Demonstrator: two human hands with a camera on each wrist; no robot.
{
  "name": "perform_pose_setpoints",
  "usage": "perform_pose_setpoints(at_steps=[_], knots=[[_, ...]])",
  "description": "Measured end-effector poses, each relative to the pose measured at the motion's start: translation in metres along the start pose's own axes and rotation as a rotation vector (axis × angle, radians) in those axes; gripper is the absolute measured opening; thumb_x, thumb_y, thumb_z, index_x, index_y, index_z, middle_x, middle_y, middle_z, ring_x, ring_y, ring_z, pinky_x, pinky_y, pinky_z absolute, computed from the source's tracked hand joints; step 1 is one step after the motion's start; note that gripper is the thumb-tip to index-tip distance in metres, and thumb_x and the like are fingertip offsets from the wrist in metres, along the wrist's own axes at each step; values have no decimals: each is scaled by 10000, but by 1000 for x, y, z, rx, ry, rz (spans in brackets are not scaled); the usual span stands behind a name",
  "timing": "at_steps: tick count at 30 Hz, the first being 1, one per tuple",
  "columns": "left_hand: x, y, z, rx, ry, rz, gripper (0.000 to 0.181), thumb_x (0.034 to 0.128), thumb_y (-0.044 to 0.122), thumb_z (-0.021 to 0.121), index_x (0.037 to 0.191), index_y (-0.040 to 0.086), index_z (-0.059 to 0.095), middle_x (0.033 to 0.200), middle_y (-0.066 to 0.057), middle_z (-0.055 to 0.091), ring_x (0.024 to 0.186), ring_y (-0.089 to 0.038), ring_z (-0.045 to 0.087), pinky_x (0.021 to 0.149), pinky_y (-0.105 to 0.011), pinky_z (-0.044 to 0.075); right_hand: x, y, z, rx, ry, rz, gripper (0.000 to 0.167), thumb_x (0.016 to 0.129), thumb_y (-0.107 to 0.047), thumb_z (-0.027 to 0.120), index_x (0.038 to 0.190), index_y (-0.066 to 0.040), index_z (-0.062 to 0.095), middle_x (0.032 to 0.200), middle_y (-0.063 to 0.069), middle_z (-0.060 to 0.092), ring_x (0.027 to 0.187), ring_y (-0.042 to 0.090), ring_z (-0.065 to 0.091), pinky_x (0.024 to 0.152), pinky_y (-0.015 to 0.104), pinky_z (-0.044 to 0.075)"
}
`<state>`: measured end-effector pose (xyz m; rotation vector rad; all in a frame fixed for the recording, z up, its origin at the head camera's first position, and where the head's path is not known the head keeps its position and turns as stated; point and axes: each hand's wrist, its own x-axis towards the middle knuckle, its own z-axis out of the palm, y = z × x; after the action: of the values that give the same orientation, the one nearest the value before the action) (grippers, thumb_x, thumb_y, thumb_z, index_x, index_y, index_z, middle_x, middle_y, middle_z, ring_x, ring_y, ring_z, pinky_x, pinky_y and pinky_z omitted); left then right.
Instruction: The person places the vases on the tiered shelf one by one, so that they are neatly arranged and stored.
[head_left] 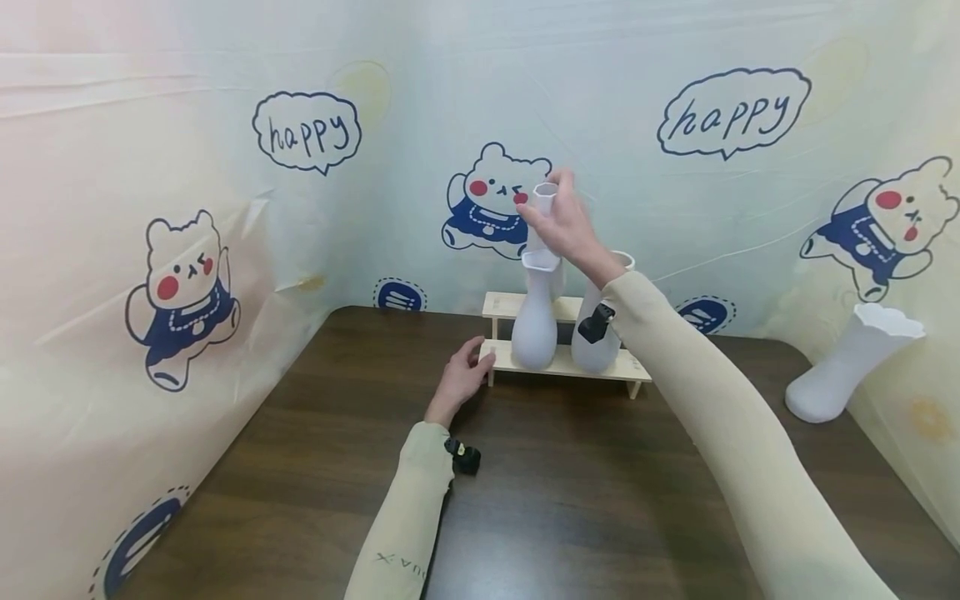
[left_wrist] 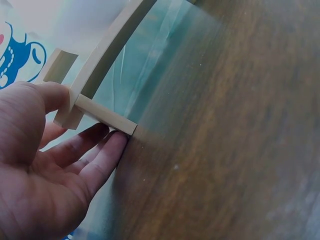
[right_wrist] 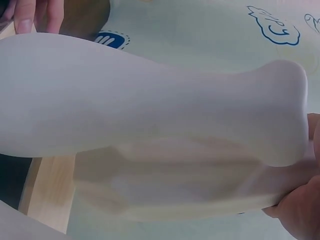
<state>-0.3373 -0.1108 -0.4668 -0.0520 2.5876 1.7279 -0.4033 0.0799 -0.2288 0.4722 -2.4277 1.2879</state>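
Observation:
A small two-tier wooden shelf (head_left: 566,363) stands at the back of the table. My left hand (head_left: 462,377) grips the left end of its lower tier; in the left wrist view the thumb lies against the board and the fingers (left_wrist: 102,155) reach the leg. With my right hand (head_left: 570,227) I hold a white vase (right_wrist: 175,192) near its rim, upright over the upper tier. Whether its base touches the board is hidden. On the lower tier stand a white vase (head_left: 534,333) in front of the held one, and another white vase (head_left: 595,346) to its right, partly behind my wrist.
Farther right, a white vase (head_left: 843,375) with a wavy rim stands near the table's right edge. A printed curtain (head_left: 420,108) encloses the back and sides of the dark wooden table (head_left: 555,500).

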Motion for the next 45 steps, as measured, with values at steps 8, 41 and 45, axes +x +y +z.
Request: perform_pose_setpoints(at_steps=[8,41,45], knots=[[0,0,-1,-6,-2,-7,589,971,449,572,1501,277,379,1467,-155,497,1249,-308,584,1007,-483,511,-1,2,8,16,3,20,580,920,-369,660,1326,-140,316,1241,93,571,1010,216,614,863,335,586],[2,-1,-1,-7,3,27,579,980,400,578,1499,226,389,1414,-178,544,1184,-300,622,961,-456,545,1,10,17,24,11,90,492,931,-284,656,1262,-124,330,1219,145,566,1008,258,603,853,375,575],[2,-1,0,5,5,22,577,979,410,575,1496,232,392,1409,-173,549,1173,-298,626,973,-467,537,2,12,16,37,19,92,486,929,-278,661,1255,-122,335,1218,147,567,1012,261,603,849,379,574]])
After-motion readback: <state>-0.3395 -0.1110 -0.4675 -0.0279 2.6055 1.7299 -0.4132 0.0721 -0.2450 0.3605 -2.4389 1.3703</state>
